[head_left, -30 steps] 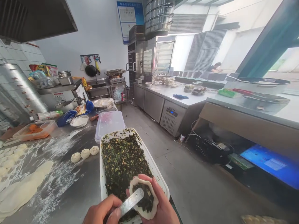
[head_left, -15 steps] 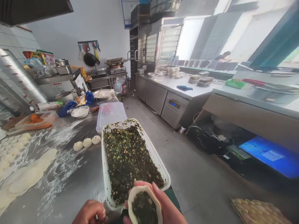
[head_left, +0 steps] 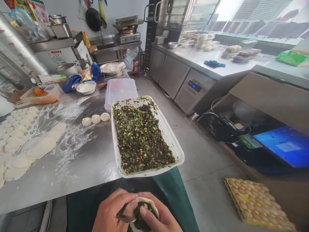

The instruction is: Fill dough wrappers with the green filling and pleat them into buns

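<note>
At the bottom of the view, my right hand (head_left: 163,214) cups a round dough wrapper (head_left: 154,206) holding chopped green filling (head_left: 142,212). Its thumb lies over the filling. My left hand (head_left: 113,209) is closed at the wrapper's left side, with fingertips pinching the rim. A shiny, dark metal piece (head_left: 126,213) shows against the left hand; its kind is unclear. Just beyond both hands, a white plastic tub (head_left: 180,154) of chopped greens (head_left: 142,138) sits at the table edge. Three closed buns (head_left: 96,119) stand in a row left of the tub.
The floured steel table (head_left: 96,164) carries flat dough rounds (head_left: 43,146) and several small dough pieces (head_left: 20,120) at left. A translucent lid (head_left: 122,90) lies behind the tub. Egg trays (head_left: 258,203) are at lower right, near a box with a blue panel (head_left: 282,145).
My left hand has come in from the left to meet the wrapper. Both hands are now nearer my body, over the green apron, and the view has tilted down.
</note>
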`<act>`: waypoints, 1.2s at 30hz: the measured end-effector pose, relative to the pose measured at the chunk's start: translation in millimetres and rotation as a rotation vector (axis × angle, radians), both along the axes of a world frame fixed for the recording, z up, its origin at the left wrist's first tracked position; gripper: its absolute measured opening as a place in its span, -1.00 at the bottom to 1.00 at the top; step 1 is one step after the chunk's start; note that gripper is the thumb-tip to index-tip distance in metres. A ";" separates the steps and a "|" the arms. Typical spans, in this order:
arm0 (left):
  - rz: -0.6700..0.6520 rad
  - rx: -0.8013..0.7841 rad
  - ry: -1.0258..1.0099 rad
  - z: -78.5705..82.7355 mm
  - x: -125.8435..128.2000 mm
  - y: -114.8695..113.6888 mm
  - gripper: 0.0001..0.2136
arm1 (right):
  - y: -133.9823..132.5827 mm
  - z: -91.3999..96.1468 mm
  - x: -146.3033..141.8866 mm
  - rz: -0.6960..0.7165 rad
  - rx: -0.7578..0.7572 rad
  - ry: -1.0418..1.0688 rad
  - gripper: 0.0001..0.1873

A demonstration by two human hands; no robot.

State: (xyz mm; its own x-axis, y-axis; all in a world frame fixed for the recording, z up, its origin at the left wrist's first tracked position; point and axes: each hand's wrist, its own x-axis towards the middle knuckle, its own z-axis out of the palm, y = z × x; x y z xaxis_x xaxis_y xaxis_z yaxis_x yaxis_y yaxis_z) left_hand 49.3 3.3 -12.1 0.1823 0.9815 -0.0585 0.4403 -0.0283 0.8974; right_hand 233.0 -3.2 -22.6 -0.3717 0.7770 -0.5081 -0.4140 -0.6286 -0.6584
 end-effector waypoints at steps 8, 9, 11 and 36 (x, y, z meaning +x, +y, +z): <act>-0.112 0.168 0.089 -4.6 -5.9 4.1 -0.77 | 6.5 3.6 -6.8 0.037 0.137 -0.133 -0.59; -0.119 0.173 0.095 -4.0 -6.6 4.3 -0.76 | 7.0 2.0 -6.7 0.047 0.153 -0.145 -0.58; -0.136 0.189 0.122 -2.3 -7.4 4.4 -0.79 | 7.6 -1.3 -7.0 0.066 0.182 -0.166 -0.56; -0.358 0.576 0.565 -7.0 -5.0 15.0 -0.75 | 38.0 20.1 -2.4 0.411 0.376 -0.545 -0.88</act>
